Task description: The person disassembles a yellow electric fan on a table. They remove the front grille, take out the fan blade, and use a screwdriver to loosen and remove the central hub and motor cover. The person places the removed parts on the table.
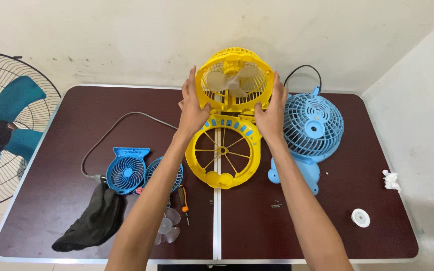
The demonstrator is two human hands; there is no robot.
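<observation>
Above a dark desk (51, 150), both hands grip a yellow fan (235, 79). Left hand (192, 111) and right hand (271, 113) clasp its sides; a detached yellow grille (223, 152) lies below

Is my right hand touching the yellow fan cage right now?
Touching. The head view shows the right hand pressed flat against the side rim of the yellow fan cage, with no gap between them.

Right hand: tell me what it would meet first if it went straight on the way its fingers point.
The right hand points up and away along the round yellow plastic fan cage it grips. Beyond the fingertips, likely only the off-white wall, though depth is unclear.
</observation>
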